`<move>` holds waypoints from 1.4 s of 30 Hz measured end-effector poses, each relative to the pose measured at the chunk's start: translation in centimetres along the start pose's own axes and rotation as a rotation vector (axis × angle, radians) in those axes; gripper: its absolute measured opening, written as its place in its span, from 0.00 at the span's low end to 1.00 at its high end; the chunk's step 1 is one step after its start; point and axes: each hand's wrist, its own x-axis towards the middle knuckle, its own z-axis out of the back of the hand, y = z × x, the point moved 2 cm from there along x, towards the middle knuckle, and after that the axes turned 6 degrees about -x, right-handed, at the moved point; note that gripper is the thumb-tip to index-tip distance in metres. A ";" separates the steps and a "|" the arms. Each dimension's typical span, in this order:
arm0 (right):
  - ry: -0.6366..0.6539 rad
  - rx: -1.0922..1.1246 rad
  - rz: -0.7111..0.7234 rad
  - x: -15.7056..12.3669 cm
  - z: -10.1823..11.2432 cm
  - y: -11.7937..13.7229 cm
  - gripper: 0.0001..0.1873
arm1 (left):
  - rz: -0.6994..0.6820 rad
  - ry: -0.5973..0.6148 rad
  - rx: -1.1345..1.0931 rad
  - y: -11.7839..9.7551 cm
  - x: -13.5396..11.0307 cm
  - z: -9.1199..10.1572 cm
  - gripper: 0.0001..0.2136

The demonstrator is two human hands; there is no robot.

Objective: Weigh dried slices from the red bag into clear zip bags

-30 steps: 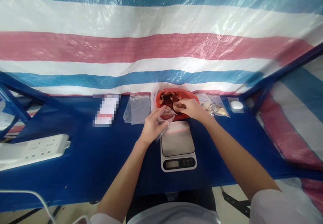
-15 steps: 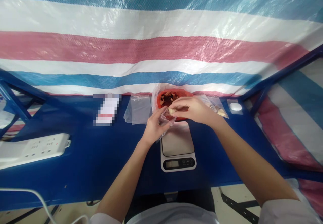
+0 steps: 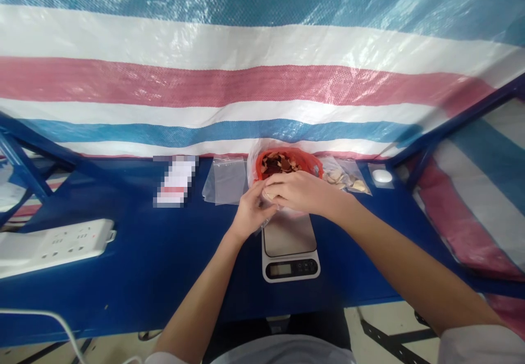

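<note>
My left hand is closed on a small clear plastic bag, held just above the far left corner of a white digital scale. My right hand is closed in a pinch on pale dried slices at the bag's mouth, touching the left hand. Behind both hands stands a red bowl of dark red and tan dried slices. Most of the bag is hidden by my fingers.
Empty clear bags lie left of the bowl, a bag of pale slices right of it, then a small white round object. A white power strip sits at the blue table's left. A striped tarp hangs behind.
My right hand left the red bowl with slices and moved left and toward me to the bag's mouth. The left hand stayed with the bag over the scale's corner.
</note>
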 end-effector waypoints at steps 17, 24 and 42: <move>-0.115 0.169 -0.279 -3.5 0.8 0.9 0.12 | -0.047 0.046 0.070 0.0 -0.2 -0.1 0.28; -0.224 0.300 -0.273 -4.7 -1.2 0.5 0.13 | -0.014 0.141 0.157 -1.1 -0.9 -1.3 0.33; -0.386 0.430 -0.170 -4.6 -2.4 0.4 0.10 | -0.010 0.085 0.217 -1.4 -2.2 -0.3 0.32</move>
